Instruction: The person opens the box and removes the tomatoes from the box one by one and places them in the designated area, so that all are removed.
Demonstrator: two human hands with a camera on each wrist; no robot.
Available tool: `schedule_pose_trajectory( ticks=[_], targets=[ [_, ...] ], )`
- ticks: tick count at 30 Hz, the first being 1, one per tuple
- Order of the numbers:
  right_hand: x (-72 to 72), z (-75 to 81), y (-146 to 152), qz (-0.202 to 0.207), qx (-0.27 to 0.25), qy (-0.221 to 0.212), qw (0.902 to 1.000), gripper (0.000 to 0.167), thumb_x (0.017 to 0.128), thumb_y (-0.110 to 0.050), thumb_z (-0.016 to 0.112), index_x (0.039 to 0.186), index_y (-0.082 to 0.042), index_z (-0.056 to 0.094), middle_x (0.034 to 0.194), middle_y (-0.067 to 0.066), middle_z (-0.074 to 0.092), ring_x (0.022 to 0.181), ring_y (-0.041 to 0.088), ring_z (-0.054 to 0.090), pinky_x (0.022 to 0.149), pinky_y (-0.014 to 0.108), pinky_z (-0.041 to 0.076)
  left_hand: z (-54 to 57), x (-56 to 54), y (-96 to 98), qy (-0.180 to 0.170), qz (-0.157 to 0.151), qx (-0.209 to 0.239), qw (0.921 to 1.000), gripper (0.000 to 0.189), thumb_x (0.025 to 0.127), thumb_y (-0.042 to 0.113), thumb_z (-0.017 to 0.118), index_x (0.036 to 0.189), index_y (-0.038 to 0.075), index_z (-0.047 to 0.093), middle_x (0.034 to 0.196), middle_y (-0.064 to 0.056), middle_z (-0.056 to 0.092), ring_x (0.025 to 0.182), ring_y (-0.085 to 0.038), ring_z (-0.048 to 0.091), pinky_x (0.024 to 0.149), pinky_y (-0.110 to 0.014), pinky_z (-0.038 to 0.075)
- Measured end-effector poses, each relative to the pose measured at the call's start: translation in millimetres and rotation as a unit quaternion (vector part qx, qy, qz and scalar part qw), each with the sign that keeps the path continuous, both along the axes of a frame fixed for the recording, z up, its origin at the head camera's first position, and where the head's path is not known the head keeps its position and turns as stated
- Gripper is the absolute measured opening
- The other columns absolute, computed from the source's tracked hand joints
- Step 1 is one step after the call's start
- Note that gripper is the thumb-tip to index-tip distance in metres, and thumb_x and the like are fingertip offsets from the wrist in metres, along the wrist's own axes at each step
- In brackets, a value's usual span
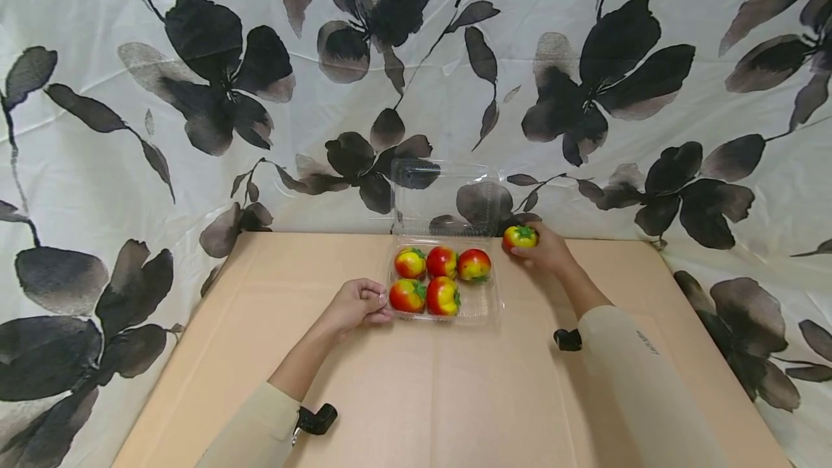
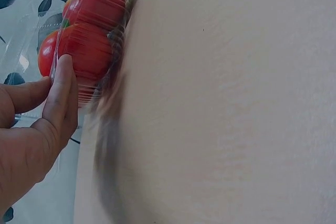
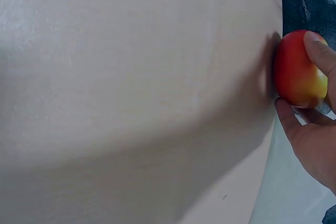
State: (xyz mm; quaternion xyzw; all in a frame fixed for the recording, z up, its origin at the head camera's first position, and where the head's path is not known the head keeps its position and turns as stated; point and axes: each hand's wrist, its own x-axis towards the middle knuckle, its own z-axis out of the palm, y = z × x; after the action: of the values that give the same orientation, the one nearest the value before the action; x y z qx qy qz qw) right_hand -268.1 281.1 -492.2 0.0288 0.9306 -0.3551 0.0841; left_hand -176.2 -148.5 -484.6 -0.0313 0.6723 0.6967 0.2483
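Note:
A clear plastic clamshell box (image 1: 479,302) stands near the far edge of the table, its lid (image 1: 448,197) raised at the back. Inside sit several red-and-yellow fruits (image 1: 442,296) with green leafy tops, in two rows; bare plastic shows at the front right. My left hand (image 1: 359,303) pinches the box's left rim between thumb and fingers, beside the red fruit (image 2: 86,51) seen through the wall. To the right of the box, my right hand (image 1: 547,248) grips another such fruit (image 1: 520,237), thumb on one side and fingers on the other. That fruit (image 3: 296,72) is close to the tabletop.
Light brown board covers the table (image 1: 364,396), whose far edge runs just behind the box. A white cloth (image 1: 455,107) with dark flowers hangs behind and shows at both sides. Each wrist wears a small black camera (image 1: 317,419).

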Motion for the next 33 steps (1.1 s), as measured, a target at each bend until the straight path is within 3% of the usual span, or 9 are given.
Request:
schedule_pose_trajectory(
  ticks=[13, 33],
  targets=[
    [1.3, -2.1, -2.9, 0.013, -0.009, 0.015, 0.9998, 0.08, 0.096, -0.024, 0.075, 0.156, 0.004, 0.029, 0.153, 0.035, 0.04, 0.139, 0.052, 0.042, 0.125, 0.064, 0.031, -2.5, -1.5, -0.5, 0.003, -0.003, 0.007, 1.0, 0.021, 0.099, -0.011, 0.057, 0.117, -0.013, 0.048, 0.086, -0.013, 0.063, 0.077, -0.023, 0.076, 0.082, -0.045, 0.066],
    [0.3, -4.6, -0.5, 0.012, -0.014, 0.008, 0.9998, 0.079, 0.097, -0.022, 0.073, 0.157, 0.001, 0.027, 0.154, 0.033, 0.039, 0.139, 0.051, 0.041, 0.124, 0.065, 0.032, -2.1, -2.2, -1.1, -0.002, 0.0, -0.006, 1.0, 0.019, 0.1, -0.011, 0.057, 0.118, -0.012, 0.05, 0.087, -0.012, 0.064, 0.079, -0.024, 0.076, 0.085, -0.046, 0.065]
  ],
)
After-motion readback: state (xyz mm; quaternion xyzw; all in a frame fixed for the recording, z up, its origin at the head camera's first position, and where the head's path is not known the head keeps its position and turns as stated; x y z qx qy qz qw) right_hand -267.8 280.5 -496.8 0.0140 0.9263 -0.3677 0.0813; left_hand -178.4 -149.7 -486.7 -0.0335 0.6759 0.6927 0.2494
